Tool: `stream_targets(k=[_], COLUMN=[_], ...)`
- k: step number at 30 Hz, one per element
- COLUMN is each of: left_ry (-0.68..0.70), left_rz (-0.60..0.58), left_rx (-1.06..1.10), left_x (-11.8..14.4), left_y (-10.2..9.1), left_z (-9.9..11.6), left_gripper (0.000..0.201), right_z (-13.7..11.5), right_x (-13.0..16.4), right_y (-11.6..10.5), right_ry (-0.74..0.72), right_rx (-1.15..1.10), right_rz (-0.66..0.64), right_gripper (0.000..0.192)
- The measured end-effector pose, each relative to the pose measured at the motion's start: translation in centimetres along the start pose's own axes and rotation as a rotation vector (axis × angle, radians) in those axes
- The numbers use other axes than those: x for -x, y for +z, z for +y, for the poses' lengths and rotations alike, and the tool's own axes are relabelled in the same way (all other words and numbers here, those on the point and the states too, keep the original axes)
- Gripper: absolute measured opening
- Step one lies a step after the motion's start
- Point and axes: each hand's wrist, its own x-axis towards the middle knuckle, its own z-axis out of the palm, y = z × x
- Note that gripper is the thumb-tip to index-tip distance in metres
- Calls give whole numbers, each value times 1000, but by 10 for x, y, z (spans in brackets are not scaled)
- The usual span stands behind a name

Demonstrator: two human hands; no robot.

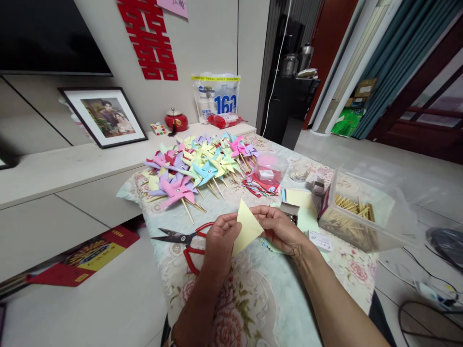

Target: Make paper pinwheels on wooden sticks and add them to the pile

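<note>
Between my two hands, just above the flowered tablecloth, is a pale yellow sheet of paper (247, 228) with a triangular outline. My left hand (221, 236) pinches its left edge, the thumb lying on the front. On the opposite edge, my right hand (280, 229) grips the paper with its fingertips, some of them hidden behind it. Red-handled scissors (180, 237) lie with blades apart beside my left wrist, which covers part of the handles. Beyond my hands rests a pile of paper pinwheels (204, 168) in pink, yellow, blue and purple on wooden sticks.
Right of my hands stand a clear plastic bin (327, 212) of wooden sticks, a small white box (320, 241) and yellow paper sheets (307, 212). Red paper pieces (265, 183) lie behind. A framed photo (108, 115) and a red jar (177, 121) stand on the cabinet.
</note>
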Motion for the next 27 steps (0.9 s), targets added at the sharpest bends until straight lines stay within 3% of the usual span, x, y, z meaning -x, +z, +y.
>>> stream_targets(k=[5,9,13,16,21,27], left_ry=[60,243,492,611,562,413], left_rz=[21,28,-55,-93,-80,-31], left_rx=[-60,-229,-551,-642,-638,-481], left_x=[1,3,6,6,5,5], left_y=[2,3,4,4,4,3], left_z=[-2,-2,-2,-3,-2,-3], left_gripper=[45,54,55,56,49,40], right_z=[3,2,2,1,1,3], right_x=[-3,-4,-5,-5,-3,-5], right_y=[3,6,6,4,5,4], right_ry=[-4,-44,-92,-99,-109,-157], right_rx=[-9,-45,-60,-48,8,81], right_rz=[6,89,157,156,138,148], right_gripper=[35,31,30,32,31,26])
